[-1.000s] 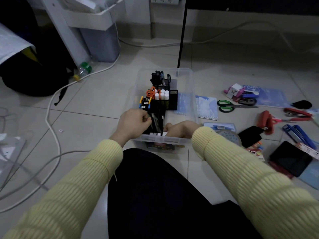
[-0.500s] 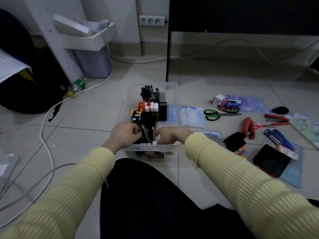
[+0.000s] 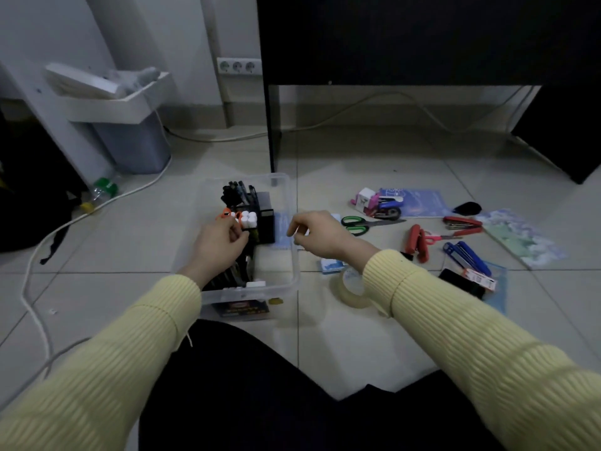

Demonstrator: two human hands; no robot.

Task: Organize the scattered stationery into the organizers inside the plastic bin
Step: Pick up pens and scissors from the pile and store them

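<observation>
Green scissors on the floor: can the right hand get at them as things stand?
Probably yes: the green scissors lie uncovered on the floor just beyond the right hand, nothing between them.

Two red staplers (image 3: pixel 417 243) (image 3: pixel 461 222), two pairs of scissors (image 3: pixel 357 222) (image 3: pixel 439 237) and one tape roll (image 3: pixel 351 289) are lying on the floor (image 3: pixel 130 242), and one clear plastic bin (image 3: pixel 294 271) is sitting beside them.

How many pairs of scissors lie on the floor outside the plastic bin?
2: green-handled scissors beyond the right hand, pink-handled scissors further right beside a red stapler. The right sleeve may hide others.
</observation>
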